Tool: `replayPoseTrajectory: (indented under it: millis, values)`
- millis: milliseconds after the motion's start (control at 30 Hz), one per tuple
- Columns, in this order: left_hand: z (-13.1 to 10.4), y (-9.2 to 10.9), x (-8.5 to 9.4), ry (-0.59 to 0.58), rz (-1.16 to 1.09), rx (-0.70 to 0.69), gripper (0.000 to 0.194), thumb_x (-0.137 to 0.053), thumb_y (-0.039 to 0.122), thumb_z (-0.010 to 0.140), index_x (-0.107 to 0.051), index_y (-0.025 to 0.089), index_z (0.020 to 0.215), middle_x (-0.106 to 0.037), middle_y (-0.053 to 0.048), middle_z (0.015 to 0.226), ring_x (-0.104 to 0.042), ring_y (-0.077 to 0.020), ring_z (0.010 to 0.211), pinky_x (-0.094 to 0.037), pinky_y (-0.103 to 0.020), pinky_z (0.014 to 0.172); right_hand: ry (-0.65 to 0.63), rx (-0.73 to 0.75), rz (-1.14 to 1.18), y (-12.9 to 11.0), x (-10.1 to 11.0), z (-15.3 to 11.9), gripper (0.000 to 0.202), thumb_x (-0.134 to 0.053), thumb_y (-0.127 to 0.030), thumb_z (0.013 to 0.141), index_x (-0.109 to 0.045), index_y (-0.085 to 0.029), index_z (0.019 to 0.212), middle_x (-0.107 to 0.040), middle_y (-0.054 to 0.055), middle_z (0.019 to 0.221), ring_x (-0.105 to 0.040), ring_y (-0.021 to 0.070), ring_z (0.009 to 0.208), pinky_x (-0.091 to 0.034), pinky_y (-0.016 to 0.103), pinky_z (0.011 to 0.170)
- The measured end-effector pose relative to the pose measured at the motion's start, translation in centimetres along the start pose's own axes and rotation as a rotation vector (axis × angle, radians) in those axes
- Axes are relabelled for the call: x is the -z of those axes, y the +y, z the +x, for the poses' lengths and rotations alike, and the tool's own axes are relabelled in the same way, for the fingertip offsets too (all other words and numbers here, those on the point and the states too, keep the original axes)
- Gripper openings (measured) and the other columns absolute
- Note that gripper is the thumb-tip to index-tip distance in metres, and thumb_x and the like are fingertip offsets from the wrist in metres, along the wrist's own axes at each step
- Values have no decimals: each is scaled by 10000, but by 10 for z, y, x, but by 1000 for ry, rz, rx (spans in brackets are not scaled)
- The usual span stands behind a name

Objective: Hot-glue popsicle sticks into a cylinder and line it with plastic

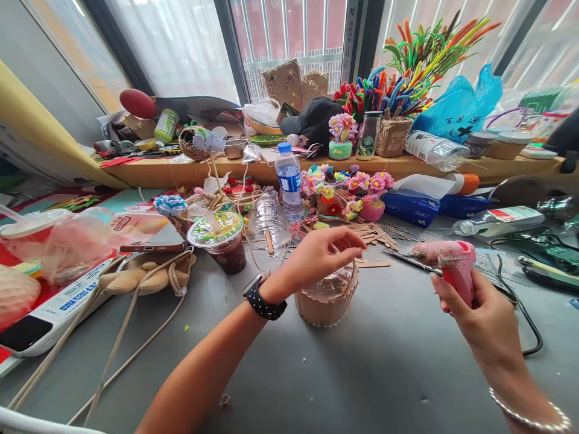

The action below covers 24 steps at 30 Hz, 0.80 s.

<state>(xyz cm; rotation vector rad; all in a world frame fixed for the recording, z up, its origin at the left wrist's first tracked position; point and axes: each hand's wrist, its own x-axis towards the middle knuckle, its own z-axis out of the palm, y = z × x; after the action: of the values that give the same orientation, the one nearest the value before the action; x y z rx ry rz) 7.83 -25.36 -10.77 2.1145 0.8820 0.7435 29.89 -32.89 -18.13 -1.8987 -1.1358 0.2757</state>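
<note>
A pink glue gun [458, 265] is held in my right hand [486, 313], its nozzle pointing left. My left hand [319, 256], with a dotted watch band at the wrist, is over a round brown container [326, 304] and partly hides its top. The fingers of that hand curl at the far side of the container's clear plastic upper part; whether they grip anything is hidden. Flat wooden sticks [373, 234] lie just behind the container, with one single stick [373, 264] beside it on the grey table [280, 380].
Behind the container stand a water bottle [289, 181] and pipe-cleaner flowers [322, 184]. A lidded drink cup [221, 241] and a corded bag [149, 277] are at the left. A black cable [529, 325] curves at the right, near a lying bottle [500, 221].
</note>
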Motion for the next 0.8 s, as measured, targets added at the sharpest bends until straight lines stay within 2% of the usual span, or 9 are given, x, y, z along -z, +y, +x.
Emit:
replayPoseTrajectory:
  millis: [100, 300, 400, 533, 800]
  values:
    - [-3, -11, 4, 8, 23, -45, 133, -514, 244, 797, -585, 140, 840, -624, -29, 838, -558, -110, 798, -403, -222, 745, 25, 104, -118, 0, -2, -9, 394, -485, -612, 640, -425, -223, 633, -380, -47, 468, -341, 108, 423, -308, 255, 417]
    - [-7, -25, 4, 23, -91, -85, 217, -635, 304, 705, -552, 134, 811, -580, -24, 827, -534, -116, 800, -403, -240, 762, 41, 259, -158, -1, -10, -21, 387, -507, -599, 626, -407, -225, 619, -389, -59, 409, -359, 101, 346, -316, 250, 379]
    - [-8, -29, 5, 24, -234, -101, 221, -650, 283, 691, -504, 136, 769, -513, -2, 769, -494, -95, 728, -413, -234, 712, 58, 320, -194, -3, -15, -26, 381, -482, -592, 658, -398, -222, 631, -387, -59, 427, -355, 97, 357, -316, 250, 396]
    - [-9, -32, 7, -56, -367, -75, 201, -625, 258, 713, -481, 135, 781, -454, 10, 735, -442, -76, 654, -391, -210, 601, 66, 343, -217, -5, -19, -32, 371, -461, -579, 690, -407, -214, 656, -409, -49, 460, -384, 103, 389, -329, 252, 428]
    - [-10, -30, 9, -118, -466, -68, 174, -626, 216, 710, -476, 130, 734, -469, 14, 724, -416, -63, 634, -346, -188, 562, 81, 389, -241, -2, -23, -34, 366, -468, -568, 697, -391, -213, 652, -448, -41, 459, -408, 104, 376, -326, 251, 422]
